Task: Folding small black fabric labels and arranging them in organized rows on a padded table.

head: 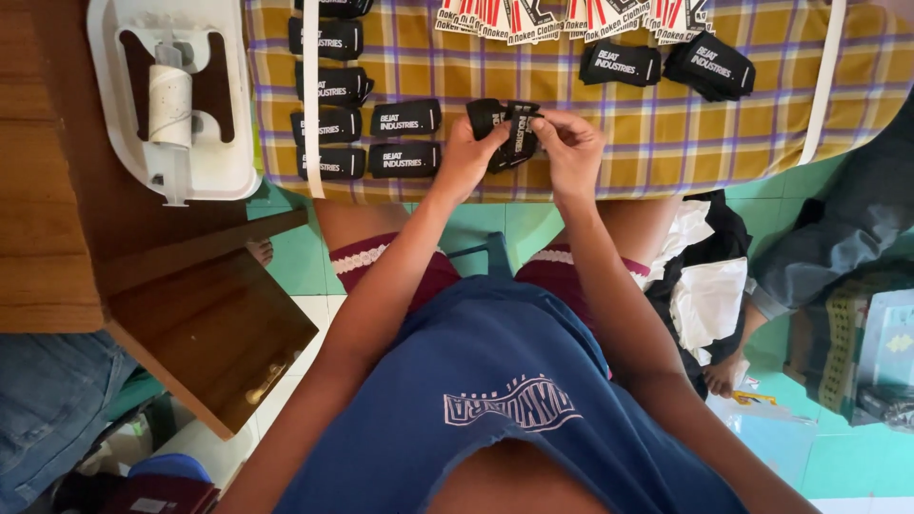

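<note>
Both hands meet over the near edge of a work surface, fingers pinched on a small bundle of black woven fabric labels with white lettering [509, 133]. The left hand [466, 157] grips the bundle's lower left side, fingers curled shut around it. The right hand [571, 152] clamps the upper right side between thumb and fingertips.

The bundle is held just above a yellow checked cloth with purple lines [666, 133] that covers the surface. To the left of the hands, more flat black labels [371, 119] lie in rows on the cloth, beside a white strap [310, 95] running across it. A loose pile of black labels [709, 65] sits further off to the right, and red, white and black printed tags [562, 19] fan along the far edge.

Well to the left, on a brown wooden table [48, 238], stands a white plastic machine holding a white roll [171, 95].
</note>
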